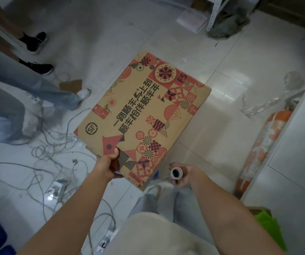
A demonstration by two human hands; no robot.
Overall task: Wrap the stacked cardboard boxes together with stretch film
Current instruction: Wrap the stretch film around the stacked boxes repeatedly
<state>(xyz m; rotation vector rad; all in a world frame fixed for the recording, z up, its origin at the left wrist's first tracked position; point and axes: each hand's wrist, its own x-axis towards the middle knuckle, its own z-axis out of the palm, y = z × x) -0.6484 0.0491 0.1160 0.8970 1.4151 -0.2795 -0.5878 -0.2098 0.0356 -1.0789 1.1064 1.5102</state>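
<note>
Plainly, the printed cardboard box (144,115) tops the stack on the tiled floor (240,70), directly ahead of the person; what lies beneath it is hidden. Its long axis runs from the near corner away and slightly rightward. The left hand (109,166) grasps that near-left edge, thumb on top. The right hand (182,176), just beside the box's near-right side, is wrapped around a stretch film roll (175,173) whose core end faces the camera. That side is nearer the roll, so wrapping likely begins there. Loose cables (56,153) sprawl left.
</note>
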